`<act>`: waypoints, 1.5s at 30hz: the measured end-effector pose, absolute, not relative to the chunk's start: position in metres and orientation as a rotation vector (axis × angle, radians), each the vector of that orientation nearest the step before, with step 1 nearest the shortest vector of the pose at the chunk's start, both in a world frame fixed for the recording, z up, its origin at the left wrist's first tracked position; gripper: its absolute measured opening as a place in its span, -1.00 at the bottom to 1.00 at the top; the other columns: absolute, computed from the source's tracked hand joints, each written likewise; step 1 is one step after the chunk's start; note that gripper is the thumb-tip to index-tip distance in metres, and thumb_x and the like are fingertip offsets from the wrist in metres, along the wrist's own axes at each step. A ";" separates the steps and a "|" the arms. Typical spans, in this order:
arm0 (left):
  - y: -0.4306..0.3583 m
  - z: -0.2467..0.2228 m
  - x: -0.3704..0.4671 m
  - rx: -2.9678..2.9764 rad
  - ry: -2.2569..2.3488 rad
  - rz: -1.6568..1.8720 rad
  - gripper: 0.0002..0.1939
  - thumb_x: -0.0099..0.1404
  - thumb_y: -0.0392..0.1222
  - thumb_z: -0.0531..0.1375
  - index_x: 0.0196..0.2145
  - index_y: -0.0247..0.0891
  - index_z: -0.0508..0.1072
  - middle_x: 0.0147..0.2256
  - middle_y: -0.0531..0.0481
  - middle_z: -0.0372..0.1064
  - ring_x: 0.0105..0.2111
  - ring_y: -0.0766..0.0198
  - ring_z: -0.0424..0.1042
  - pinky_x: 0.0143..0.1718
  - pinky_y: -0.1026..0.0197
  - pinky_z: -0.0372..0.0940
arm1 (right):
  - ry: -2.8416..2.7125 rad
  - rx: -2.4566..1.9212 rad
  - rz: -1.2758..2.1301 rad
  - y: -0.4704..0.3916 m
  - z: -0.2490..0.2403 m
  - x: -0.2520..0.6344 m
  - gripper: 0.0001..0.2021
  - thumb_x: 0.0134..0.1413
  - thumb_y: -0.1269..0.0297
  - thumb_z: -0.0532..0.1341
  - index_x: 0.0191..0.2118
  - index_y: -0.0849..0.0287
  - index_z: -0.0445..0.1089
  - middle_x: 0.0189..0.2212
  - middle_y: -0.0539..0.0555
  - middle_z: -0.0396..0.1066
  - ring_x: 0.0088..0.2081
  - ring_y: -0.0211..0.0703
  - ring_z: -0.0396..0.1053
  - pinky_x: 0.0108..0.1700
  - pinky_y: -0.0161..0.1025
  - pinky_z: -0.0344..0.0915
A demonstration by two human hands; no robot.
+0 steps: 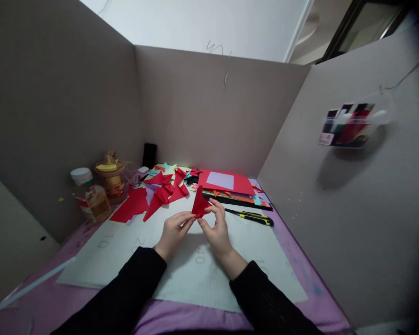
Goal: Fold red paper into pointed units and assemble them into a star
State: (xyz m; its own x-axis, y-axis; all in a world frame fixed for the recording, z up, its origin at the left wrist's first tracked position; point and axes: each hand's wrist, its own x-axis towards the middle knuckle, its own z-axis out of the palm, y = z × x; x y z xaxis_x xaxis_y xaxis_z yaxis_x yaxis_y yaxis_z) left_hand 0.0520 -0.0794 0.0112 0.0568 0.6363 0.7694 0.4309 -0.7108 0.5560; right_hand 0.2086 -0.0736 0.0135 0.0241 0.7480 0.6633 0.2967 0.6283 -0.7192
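Observation:
A folded red paper piece (200,203) with a pointed top is held upright over the white sheet (181,288). My left hand (174,231) pinches its lower left corner between thumb and fingers. On the other side, my right hand (217,229) has its fingers bent around the paper's right edge, with the thumb near the bottom. Several folded red paper shapes (160,194) lie beyond my left hand, beside flat red paper (131,205).
Yellow-and-black scissors (254,217) lie right of my hands, before a paper stack topped by a red sheet (244,182). At left stand a bottle (92,197) and a jar (113,179). A black phone-like object (149,155) leans on the grey partition (209,111).

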 end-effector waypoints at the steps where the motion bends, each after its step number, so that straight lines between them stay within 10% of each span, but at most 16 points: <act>1: -0.079 0.010 0.052 2.158 1.096 1.727 -0.88 0.25 -0.30 0.21 -0.26 -0.23 0.55 -0.29 -0.09 0.56 -0.28 0.22 0.54 -0.21 0.21 0.43 | -1.569 -0.916 0.424 -0.074 0.014 0.209 -0.85 0.02 0.30 0.28 -0.24 0.11 0.37 0.07 0.19 0.20 0.16 0.06 0.14 0.18 0.09 0.06; 24: -0.081 0.017 0.054 1.977 1.110 1.577 -0.94 0.20 -0.25 0.23 -0.37 -0.26 0.51 -0.38 -0.06 0.53 -0.37 0.24 0.51 -0.30 0.24 0.41 | -1.544 -1.006 0.559 -0.069 0.015 0.213 -0.90 0.01 0.27 0.28 -0.47 0.14 0.46 0.07 0.18 0.19 0.19 0.10 0.09 0.15 -0.01 0.09; 34: -0.079 0.017 0.058 1.527 1.092 1.530 -0.79 0.12 -0.15 0.30 -0.32 -0.28 0.39 -0.38 -0.01 0.47 -0.34 0.23 0.51 -0.29 0.22 0.41 | -1.403 -0.964 0.717 -0.063 0.015 0.210 -0.82 -0.02 0.19 0.28 -0.49 0.16 0.39 -0.44 0.01 0.32 -0.36 -0.16 0.32 -0.27 -0.24 0.28; 45: -0.077 0.012 0.062 1.405 1.076 1.474 -0.74 0.08 -0.07 0.33 -0.35 -0.30 0.46 -0.41 -0.05 0.52 -0.38 0.20 0.52 -0.32 0.20 0.41 | -1.297 -0.981 0.829 -0.065 0.010 0.203 -0.78 -0.06 0.17 0.31 -0.51 0.15 0.31 -0.56 -0.04 0.34 -0.49 -0.21 0.29 -0.41 -0.28 0.26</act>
State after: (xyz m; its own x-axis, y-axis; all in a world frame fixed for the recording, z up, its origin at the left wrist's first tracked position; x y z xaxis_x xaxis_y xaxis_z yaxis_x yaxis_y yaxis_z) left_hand 0.0617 -0.0770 0.0120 -0.0478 0.9514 0.3042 0.0001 -0.3045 0.9525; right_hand 0.2031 -0.0645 0.0103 0.1097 0.9176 0.3822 0.0385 0.3803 -0.9241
